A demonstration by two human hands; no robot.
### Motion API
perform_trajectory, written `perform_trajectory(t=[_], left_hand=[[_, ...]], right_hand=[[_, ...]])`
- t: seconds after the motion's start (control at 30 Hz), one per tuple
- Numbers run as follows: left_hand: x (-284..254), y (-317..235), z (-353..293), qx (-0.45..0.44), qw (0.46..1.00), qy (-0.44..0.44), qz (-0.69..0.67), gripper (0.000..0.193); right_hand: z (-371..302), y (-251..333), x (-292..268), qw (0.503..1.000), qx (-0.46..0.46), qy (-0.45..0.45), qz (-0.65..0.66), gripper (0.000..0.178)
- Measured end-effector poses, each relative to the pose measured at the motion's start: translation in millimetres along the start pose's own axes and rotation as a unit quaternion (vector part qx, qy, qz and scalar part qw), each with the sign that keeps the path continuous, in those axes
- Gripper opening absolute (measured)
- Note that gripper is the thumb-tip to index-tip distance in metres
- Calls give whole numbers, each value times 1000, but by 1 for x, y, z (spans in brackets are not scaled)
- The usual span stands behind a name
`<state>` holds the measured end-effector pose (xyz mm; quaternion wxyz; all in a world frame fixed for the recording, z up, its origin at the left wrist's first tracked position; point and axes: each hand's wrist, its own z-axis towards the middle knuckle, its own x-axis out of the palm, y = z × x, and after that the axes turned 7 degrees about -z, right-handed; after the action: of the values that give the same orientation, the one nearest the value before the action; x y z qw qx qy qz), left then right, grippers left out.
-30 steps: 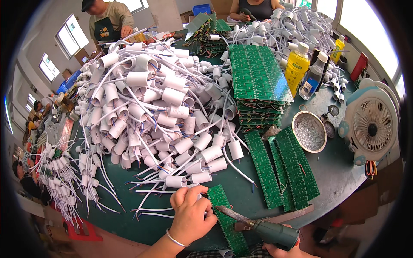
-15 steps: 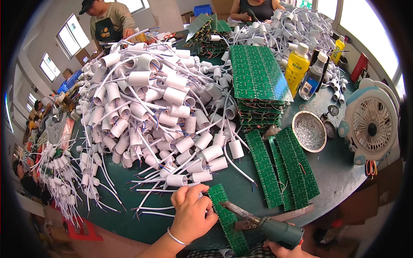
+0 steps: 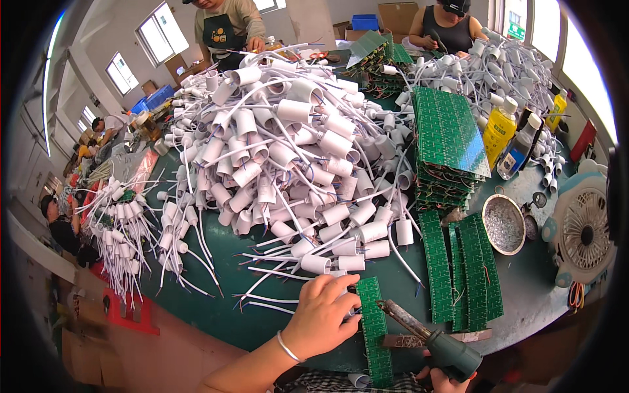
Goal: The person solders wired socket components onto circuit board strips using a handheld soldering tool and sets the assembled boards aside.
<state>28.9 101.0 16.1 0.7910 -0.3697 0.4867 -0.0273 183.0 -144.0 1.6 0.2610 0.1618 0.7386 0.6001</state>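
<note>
Fingers of the bare left hand [image 3: 324,316] curl half closed at the upper left edge of a narrow, green, rectangular circuit board [image 3: 375,331] by the dark green tabletop's near edge; their hold cannot be told. The right hand [image 3: 448,380] grasps a green-handled metal soldering iron [image 3: 449,352].

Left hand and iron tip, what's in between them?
In the head view, a green board strip lies between the left hand and the iron tip.
</note>
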Motion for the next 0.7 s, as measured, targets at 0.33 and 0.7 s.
perform_trajectory(t=[0.33,0.7], left_hand=[[-94,92,51,-146,919,-363,-50,15],[-94,130,52,-56,926,-354,122,18]], right_hand=[[-2,-4,-4,999,32,13,23,23],[-1,8,-2,998,53,3,39,22]])
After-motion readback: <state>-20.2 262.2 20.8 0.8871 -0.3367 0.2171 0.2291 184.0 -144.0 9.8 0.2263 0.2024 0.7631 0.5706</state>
